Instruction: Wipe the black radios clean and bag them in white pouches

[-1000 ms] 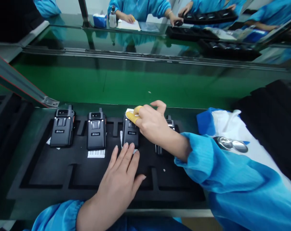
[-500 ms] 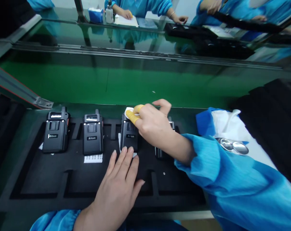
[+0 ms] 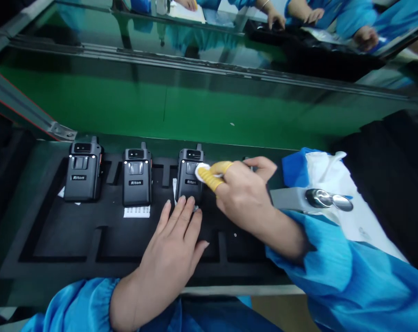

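Here's the right hand (image 3: 245,198), yellow finger cots (image 3: 212,175) pinching a white wipe (image 3: 201,171) against the face of a black Riton radio (image 3: 190,177), third from the left in the black foam tray (image 3: 50,258), just about dead centre of the frame! The left hand (image 3: 170,240) lies open, fingers spread, tips right at that radio's lower edge. Two more radios (image 3: 136,177) (image 3: 82,173) stand to the left, with shiny metal pieces (image 3: 328,199) off at the right of the frame.
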Available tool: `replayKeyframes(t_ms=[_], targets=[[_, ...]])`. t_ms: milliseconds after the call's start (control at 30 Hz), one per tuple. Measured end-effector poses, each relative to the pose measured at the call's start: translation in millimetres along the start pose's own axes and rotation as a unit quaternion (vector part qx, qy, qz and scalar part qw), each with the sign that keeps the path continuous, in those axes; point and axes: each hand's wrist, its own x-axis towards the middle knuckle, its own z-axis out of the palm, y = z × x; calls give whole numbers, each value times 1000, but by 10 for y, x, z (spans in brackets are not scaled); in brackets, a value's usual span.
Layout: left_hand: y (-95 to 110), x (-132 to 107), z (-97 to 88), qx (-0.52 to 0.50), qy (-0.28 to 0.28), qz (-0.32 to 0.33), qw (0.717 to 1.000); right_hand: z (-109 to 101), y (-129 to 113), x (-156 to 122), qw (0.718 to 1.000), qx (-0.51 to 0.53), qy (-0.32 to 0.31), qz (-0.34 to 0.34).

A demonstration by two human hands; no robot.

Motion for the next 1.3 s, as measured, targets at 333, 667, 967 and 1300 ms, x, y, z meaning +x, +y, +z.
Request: replayKeyframes(t_ms=[333,667,967,1300], targets=[[-14,14,10,-7,-16,0,1000,53,-147,-105,1000,-7,-8,-23],[-158,-150,-268,-63,64,-50,995,-117,-38,244,998,40,-33,44],[-535,-402,-295,39,62,-103,992,361,-469,1061,996,65,-34,-49],[-538,-380,-277,50,64,-92,992,440,-293,994,989,36,-37,-136]])
